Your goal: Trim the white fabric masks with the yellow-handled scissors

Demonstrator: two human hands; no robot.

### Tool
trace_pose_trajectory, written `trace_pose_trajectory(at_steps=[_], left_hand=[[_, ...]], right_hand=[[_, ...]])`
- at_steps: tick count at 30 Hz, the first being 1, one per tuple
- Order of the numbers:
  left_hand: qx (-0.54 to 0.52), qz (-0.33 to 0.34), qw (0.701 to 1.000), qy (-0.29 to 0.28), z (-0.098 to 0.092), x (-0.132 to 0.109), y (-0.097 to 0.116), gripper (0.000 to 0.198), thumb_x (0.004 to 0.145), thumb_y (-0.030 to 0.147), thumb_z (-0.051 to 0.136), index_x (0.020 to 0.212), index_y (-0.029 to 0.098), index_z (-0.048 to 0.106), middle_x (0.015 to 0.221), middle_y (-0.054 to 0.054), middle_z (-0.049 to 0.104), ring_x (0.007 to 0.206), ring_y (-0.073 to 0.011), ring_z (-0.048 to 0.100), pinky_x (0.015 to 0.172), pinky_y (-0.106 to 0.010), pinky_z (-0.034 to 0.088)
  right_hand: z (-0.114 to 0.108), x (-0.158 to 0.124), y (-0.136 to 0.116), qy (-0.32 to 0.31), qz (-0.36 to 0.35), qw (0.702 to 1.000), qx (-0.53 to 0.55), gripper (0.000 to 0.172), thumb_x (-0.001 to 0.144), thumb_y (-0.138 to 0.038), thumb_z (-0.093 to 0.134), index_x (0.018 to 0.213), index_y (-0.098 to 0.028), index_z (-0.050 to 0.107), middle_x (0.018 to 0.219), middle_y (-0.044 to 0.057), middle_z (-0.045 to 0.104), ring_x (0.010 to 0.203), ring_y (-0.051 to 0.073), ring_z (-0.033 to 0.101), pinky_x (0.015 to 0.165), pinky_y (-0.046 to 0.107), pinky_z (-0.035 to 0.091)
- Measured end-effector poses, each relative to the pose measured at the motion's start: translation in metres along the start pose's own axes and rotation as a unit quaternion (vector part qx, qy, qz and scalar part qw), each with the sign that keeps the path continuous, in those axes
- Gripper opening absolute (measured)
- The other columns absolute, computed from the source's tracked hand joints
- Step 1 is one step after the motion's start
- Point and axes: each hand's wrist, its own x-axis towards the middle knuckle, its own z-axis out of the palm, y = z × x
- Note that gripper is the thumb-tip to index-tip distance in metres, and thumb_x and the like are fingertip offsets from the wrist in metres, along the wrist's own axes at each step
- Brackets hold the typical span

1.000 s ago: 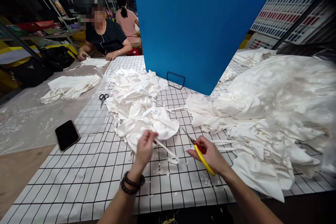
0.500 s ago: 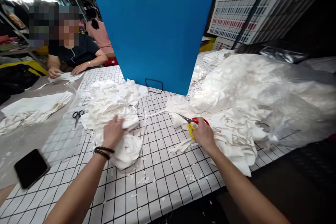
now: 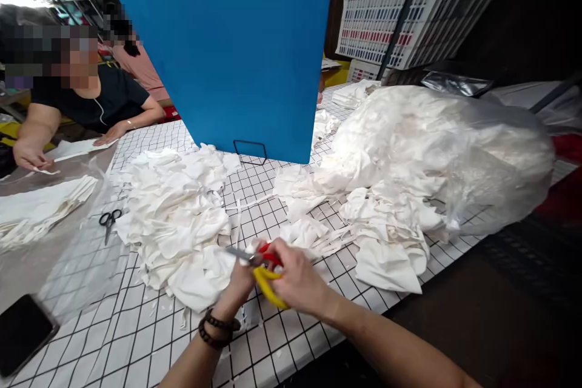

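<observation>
My right hand (image 3: 302,282) grips scissors (image 3: 268,285) with one red and one yellow handle loop; their blades point left, across my left hand. My left hand (image 3: 242,282), with dark beaded bracelets on its wrist, is closed on a white cloth piece (image 3: 302,235) just behind the scissors. Its fingertips are partly covered by the scissors and blurred. Beside it on the left lies a heaped pile of white cloth pieces (image 3: 177,218). Another white cloth stack (image 3: 391,242) lies to the right.
A blue board (image 3: 227,54) stands on the grid-patterned table. At right bulges a clear plastic bag (image 3: 500,151) of white cloth. Dark scissors (image 3: 109,221) and a phone (image 3: 25,333) lie at left. A co-worker (image 3: 91,103) handles white cloth there. White crates (image 3: 386,24) stand behind.
My left hand has left the left pile and come right, toward me. My right hand has brought the scissors left to meet it. The view has turned slightly right.
</observation>
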Motion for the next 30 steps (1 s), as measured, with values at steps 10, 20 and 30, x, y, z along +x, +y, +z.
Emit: trace_pose_trajectory(at_steps=[10, 20, 30], left_hand=[[0.187, 0.029, 0.966, 0.176, -0.045, -0.009, 0.031, 0.077, 0.073, 0.044, 0.072, 0.139, 0.019, 0.042, 0.138, -0.017, 0.043, 0.092, -0.0234, 0.059, 0.075, -0.037, 0.051], [-0.135, -0.195, 0.956, -0.175, 0.042, -0.048, 0.024, 0.040, 0.081, 0.047, 0.064, 0.099, 0.012, 0.073, 0.095, -0.011, 0.070, 0.059, -0.0096, 0.055, 0.055, -0.023, 0.048], [-0.353, -0.261, 0.882, -0.172, 0.047, -0.056, 0.060, 0.048, 0.084, 0.052, 0.061, 0.093, 0.007, 0.072, 0.089, -0.013, 0.070, 0.057, -0.0104, 0.056, 0.047, -0.021, 0.044]], right_hand=[[-0.088, 0.001, 0.099, 0.094, 0.173, 0.980, -0.005, 0.029, 0.065, -0.027, 0.073, 0.078, -0.023, 0.047, 0.076, 0.000, 0.067, 0.070, 0.019, 0.065, 0.059, 0.028, 0.049], [-0.040, 0.011, 0.085, 0.142, 0.090, 0.986, 0.020, 0.023, 0.073, -0.033, 0.066, 0.083, -0.023, 0.048, 0.078, 0.000, 0.067, 0.071, 0.018, 0.064, 0.062, 0.028, 0.050], [-0.053, -0.029, 0.064, 0.187, -0.407, 0.855, -0.261, 0.034, 0.079, -0.005, 0.055, 0.110, -0.019, 0.050, 0.098, 0.015, 0.072, 0.087, 0.024, 0.070, 0.073, 0.037, 0.055]])
